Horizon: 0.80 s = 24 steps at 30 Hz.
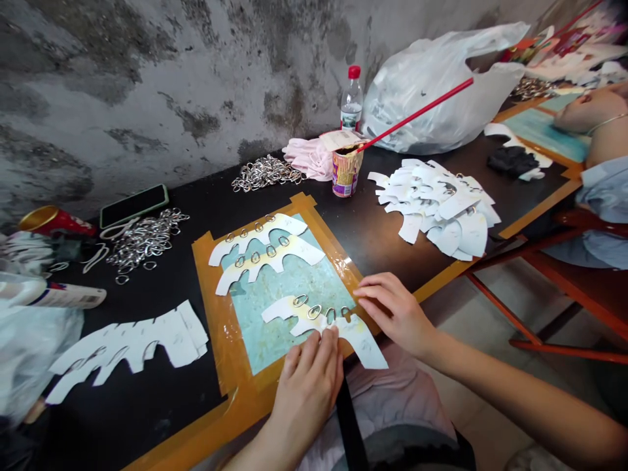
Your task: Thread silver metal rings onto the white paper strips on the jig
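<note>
The left hand (307,386) closes narrowly on the lower edge of a white paper strip (279,309) set with metal rings (314,312), lying on a teal board (260,343). The right hand (395,314), fingers loosely open, rests just beside it, over orange tape (218,307).

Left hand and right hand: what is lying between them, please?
In the head view, the right end of a white paper cut-out lies between the left hand and the right hand, at the edge of the taped board.
</note>
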Each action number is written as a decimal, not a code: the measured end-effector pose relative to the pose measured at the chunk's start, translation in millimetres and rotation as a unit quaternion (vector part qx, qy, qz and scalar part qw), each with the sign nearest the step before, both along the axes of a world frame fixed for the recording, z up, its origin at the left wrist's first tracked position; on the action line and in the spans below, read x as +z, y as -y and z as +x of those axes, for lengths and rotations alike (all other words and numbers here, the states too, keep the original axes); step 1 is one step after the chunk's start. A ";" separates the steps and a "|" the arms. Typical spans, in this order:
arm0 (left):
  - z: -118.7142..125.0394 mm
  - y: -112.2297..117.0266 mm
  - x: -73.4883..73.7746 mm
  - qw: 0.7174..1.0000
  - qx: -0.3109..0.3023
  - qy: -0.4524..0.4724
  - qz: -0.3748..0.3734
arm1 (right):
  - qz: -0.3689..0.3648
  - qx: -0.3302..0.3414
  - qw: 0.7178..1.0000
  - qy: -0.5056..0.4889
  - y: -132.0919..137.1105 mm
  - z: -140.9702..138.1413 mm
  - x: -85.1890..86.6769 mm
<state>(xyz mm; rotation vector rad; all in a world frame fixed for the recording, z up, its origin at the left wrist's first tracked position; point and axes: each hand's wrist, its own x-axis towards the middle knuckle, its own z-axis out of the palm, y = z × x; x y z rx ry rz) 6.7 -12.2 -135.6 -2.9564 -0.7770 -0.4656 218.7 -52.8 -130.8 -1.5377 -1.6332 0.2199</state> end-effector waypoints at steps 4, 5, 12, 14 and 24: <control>-0.5 -5.0 15.7 0.995 0.018 0.054 -0.087 | -0.072 -0.010 0.997 -0.008 17.3 -11.3 -3.2; -0.5 -9.3 20.0 0.991 0.024 0.072 -0.108 | -0.098 -0.017 0.995 0.002 20.8 -15.6 -4.1; 16.6 -63.4 38.3 0.975 -0.008 0.028 -0.221 | -0.123 0.017 0.987 -0.098 18.7 -26.4 -3.3; 23.0 -78.1 46.6 0.954 -0.051 -0.002 -0.297 | -0.093 0.024 0.978 -0.186 13.9 -22.8 2.4; 11.6 -65.3 73.3 0.908 0.008 0.056 -0.414 | -0.185 0.144 0.942 -0.240 -9.3 -11.0 39.5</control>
